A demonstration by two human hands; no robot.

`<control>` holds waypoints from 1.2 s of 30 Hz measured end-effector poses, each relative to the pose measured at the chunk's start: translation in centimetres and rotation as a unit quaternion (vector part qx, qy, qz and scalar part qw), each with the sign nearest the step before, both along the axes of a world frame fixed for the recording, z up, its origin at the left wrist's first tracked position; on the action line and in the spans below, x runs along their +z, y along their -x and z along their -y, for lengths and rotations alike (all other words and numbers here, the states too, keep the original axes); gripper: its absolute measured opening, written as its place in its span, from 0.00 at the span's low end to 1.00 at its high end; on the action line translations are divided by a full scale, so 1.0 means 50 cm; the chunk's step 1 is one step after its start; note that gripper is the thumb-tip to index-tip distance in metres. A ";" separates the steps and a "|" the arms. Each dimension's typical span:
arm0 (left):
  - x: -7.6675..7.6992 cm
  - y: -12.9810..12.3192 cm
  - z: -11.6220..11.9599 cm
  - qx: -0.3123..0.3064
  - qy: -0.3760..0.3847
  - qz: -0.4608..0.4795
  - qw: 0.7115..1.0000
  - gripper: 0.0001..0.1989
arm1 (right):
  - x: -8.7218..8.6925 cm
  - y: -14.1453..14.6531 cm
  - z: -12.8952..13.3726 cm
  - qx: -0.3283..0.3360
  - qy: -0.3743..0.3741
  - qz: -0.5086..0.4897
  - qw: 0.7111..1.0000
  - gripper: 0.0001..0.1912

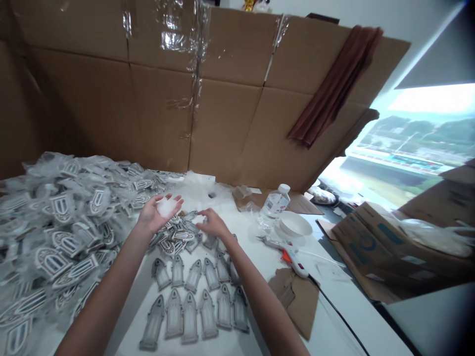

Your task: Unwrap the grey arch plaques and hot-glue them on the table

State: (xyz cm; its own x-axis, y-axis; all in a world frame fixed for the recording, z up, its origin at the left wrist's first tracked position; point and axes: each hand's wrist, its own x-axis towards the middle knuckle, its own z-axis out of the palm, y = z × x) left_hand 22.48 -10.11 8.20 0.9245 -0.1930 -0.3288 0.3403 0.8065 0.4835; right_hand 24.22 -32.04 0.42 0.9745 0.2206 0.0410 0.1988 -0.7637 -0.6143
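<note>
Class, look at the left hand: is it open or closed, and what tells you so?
Open: the left hand is palm up, and the white material resting in it lies uncovered.

Frames are grey; cardboard is brown; cloth is maroon.

Two bare forearms reach forward from the bottom edge. The left forearm slants up and rightward to the left hand, which is turned palm up, slightly cupped, its fingers pointing right. The right forearm slants up and leftward; the right hand is back up, lower than the left, its fingers bent and pointing left. The hands are apart.
</note>
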 end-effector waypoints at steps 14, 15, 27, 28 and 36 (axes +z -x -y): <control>-0.015 -0.023 -0.019 -0.001 -0.022 0.014 1.000 0.08 | -0.012 0.033 -0.108 0.158 0.143 0.108 0.971 0.23; -0.015 -0.023 -0.018 -0.001 -0.023 0.015 1.000 0.08 | -0.011 0.027 -0.118 0.160 0.146 0.109 0.970 0.23; -0.007 -0.019 -0.021 -0.005 -0.024 0.010 1.000 0.09 | -0.002 0.014 -0.161 0.115 0.142 0.121 0.976 0.25; -0.005 -0.018 -0.021 -0.005 -0.024 0.011 1.000 0.09 | 0.000 0.026 -0.146 0.108 0.151 0.108 0.977 0.25; 0.011 0.003 -0.011 -0.017 -0.021 0.027 0.999 0.08 | 0.010 0.102 -0.029 0.199 0.120 0.049 0.971 0.09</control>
State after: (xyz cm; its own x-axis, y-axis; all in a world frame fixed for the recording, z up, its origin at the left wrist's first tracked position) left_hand 22.32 -9.55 8.74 0.9342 -0.2119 -0.2869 0.3397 0.7738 0.5346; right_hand 19.13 -30.59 0.91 0.8041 0.5937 0.0301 0.5558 -0.7330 -0.3922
